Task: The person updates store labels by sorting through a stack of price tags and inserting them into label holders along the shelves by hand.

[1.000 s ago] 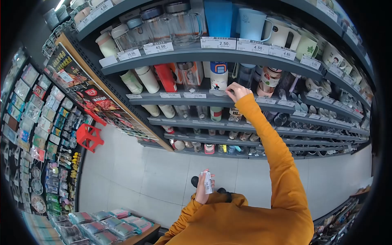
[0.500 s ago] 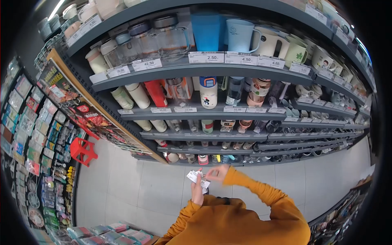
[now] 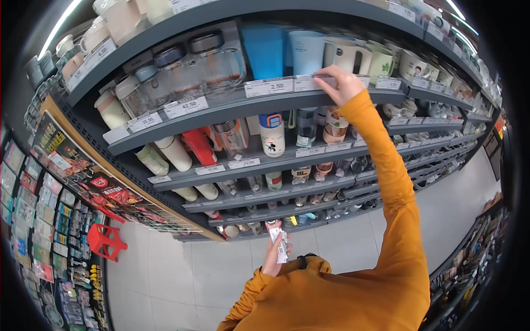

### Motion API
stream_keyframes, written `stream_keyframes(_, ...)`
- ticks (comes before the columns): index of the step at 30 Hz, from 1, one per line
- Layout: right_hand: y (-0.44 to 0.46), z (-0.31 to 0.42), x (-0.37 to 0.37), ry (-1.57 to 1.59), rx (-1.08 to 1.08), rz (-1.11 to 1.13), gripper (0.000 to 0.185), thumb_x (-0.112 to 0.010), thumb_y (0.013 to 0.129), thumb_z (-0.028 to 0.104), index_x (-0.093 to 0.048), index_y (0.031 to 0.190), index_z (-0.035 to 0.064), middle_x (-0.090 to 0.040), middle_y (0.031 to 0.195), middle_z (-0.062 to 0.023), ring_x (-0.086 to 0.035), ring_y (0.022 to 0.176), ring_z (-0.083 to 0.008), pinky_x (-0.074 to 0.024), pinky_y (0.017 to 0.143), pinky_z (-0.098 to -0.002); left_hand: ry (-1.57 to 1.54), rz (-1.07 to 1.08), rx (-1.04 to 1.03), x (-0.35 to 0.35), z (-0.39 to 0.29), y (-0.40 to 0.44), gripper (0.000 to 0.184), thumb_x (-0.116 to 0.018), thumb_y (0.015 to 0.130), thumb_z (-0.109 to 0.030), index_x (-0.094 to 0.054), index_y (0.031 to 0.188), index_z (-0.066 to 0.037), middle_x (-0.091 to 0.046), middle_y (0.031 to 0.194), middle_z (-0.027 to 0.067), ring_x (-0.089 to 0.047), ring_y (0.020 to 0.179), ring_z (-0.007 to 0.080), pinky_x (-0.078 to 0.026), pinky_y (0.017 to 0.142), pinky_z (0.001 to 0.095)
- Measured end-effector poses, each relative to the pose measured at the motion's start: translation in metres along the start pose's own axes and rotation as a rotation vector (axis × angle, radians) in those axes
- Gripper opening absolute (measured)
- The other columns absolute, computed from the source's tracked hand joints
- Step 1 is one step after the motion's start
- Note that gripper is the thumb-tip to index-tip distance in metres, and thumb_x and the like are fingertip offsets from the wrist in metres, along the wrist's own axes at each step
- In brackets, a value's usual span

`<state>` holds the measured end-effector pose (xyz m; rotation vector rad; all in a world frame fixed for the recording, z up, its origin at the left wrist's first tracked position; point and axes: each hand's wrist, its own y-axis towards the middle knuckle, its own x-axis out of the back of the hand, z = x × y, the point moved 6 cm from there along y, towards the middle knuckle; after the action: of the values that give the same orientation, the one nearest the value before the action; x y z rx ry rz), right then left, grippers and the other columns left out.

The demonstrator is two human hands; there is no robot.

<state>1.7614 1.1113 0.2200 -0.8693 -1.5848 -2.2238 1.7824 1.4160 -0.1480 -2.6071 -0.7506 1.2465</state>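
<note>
My left hand is held low in front of my body, closed around a small bunch of white price tags. My right hand reaches up to the front edge of the upper shelf. Its thumb and forefinger pinch at a price tag in the label strip, partly covering it. Just behind those fingers stands a light blue mug. To its left is a bright blue cup, with a tag reading 2.50 below. A cream mug sits to the right.
Glass jugs fill the shelf's left part. Bottles and tumblers line the shelves below. A red stool stands on the tiled floor at left, near a rack of small packaged goods. Another stocked shelf is at lower right.
My right hand has left the tags near my left hand and moved up to the shelf's label strip. My left hand still holds the bunch, now turned more upright.
</note>
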Motion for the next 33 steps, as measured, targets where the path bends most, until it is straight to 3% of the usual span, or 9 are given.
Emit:
stream_keyframes(3, 0.009, -0.004, 0.001, 0.115, -0.031, 0.046, 0.022, -0.071, 0.083, 0.028, -0.07, 0.091, 0.0075, -0.067, 0.076, -0.0054, -0.06, 0.056, -0.012, -0.0459, 0.053, -0.0254, -0.075, -0.011, 0.057, 0.019, 0.01, -0.004, 0.037, -0.045, 0.101, -0.03, -0.04, 0.135, -0.017, -0.053, 0.099, 0.004, -0.051, 0.069, 0.0121, -0.042, 0.057, 0.0241)
stream_keyframes(12, -0.021, 0.041, 0.039, 0.298, 0.012, -0.181, 0.01, -0.069, 0.086, 0.014, -0.068, 0.09, 0.0044, -0.067, 0.079, -0.0014, -0.055, 0.057, -0.0041, -0.0414, 0.051, -0.0181, -0.167, -0.074, -0.067, 0.04, -0.015, 0.005, 0.036, -0.039, 0.102, -0.038, -0.045, 0.126, -0.011, -0.051, 0.094, 0.0036, -0.045, 0.065, 0.0094, -0.037, 0.053, 0.0221)
stream_keyframes(15, -0.108, 0.056, -0.03, 0.961, -0.247, 0.103, 0.009, -0.068, 0.084, 0.011, -0.065, 0.085, 0.0018, -0.065, 0.077, -0.0041, -0.06, 0.07, -0.0099, -0.0483, 0.065, -0.0242, -0.167, -0.084, -0.167, 0.029, -0.034, 0.006, 0.037, -0.038, 0.102, -0.038, -0.045, 0.125, -0.011, -0.051, 0.094, 0.0034, -0.044, 0.064, 0.0091, -0.036, 0.052, 0.0216)
stream_keyframes(17, -0.195, 0.073, -0.097, 0.746, -0.594, 0.629, 0.008, -0.068, 0.085, 0.011, -0.066, 0.084, 0.0035, -0.066, 0.077, -0.0025, -0.06, 0.068, -0.0077, -0.048, 0.061, -0.0237, -0.134, -0.062, -0.172, 0.024, -0.039, 0.007, 0.036, -0.041, 0.102, -0.037, -0.046, 0.125, -0.01, -0.05, 0.094, 0.0027, -0.044, 0.064, 0.0084, -0.036, 0.053, 0.0215)
stream_keyframes(19, -0.292, 0.091, -0.167, 1.226, -0.724, 0.605, 0.016, -0.073, 0.084, 0.02, -0.066, 0.08, 0.005, -0.067, 0.075, -0.0006, -0.055, 0.064, -0.0032, -0.0442, 0.055, -0.0214, -0.085, -0.042, -0.164, 0.029, -0.037, 0.01, 0.034, -0.044, 0.101, -0.035, -0.047, 0.122, -0.008, -0.048, 0.094, 0.0018, -0.044, 0.065, 0.0073, -0.036, 0.053, 0.0216)
stream_keyframes(27, -0.38, 0.098, -0.186, 1.06, -0.763, 0.622, 0.024, -0.069, 0.087, 0.028, -0.067, 0.084, 0.0048, -0.063, 0.069, -0.0002, -0.053, 0.057, -0.0056, -0.0439, 0.052, -0.0255, 0.059, -0.051, 0.043, 0.063, 0.008, 0.037, 0.031, -0.051, 0.099, -0.031, -0.054, 0.118, -0.006, -0.06, 0.092, 0.0021, -0.061, 0.079, 0.0109, -0.05, 0.068, 0.0256)
stream_keyframes(29, -0.373, 0.062, -0.183, 0.875, -0.929, 0.682, 0.024, -0.068, 0.088, 0.028, -0.067, 0.085, 0.0041, -0.064, 0.068, -0.0026, -0.055, 0.055, -0.0084, -0.045, 0.051, -0.0283, 0.039, -0.057, 0.076, 0.056, 0.005, 0.038, 0.034, -0.05, 0.099, -0.028, -0.05, 0.125, -0.007, -0.06, 0.09, 0.0036, -0.061, 0.077, 0.0134, -0.051, 0.066, 0.0269)
stream_keyframes(31, -0.346, 0.019, -0.165, 0.344, -0.764, 0.68, 0.023, -0.068, 0.087, 0.027, -0.067, 0.085, 0.0045, -0.065, 0.068, -0.0054, -0.058, 0.055, -0.0111, -0.046, 0.051, -0.0291, 0.061, -0.061, 0.062, 0.055, 0.006, 0.037, 0.036, -0.05, 0.099, -0.027, -0.048, 0.129, -0.008, -0.06, 0.09, 0.0042, -0.062, 0.077, 0.0143, -0.052, 0.066, 0.0271)
stream_keyframes(33, -0.328, -0.016, -0.144, 0.281, -0.717, 0.449, 0.024, -0.068, 0.084, 0.032, -0.066, 0.081, 0.0078, -0.065, 0.065, -0.0099, -0.063, 0.057, -0.0245, -0.0504, 0.056, -0.0353, 0.07, -0.001, 0.117, 0.052, 0.006, 0.035, 0.04, -0.05, 0.099, -0.027, -0.043, 0.135, -0.011, -0.06, 0.092, 0.0055, -0.061, 0.075, 0.0142, -0.052, 0.063, 0.0264)
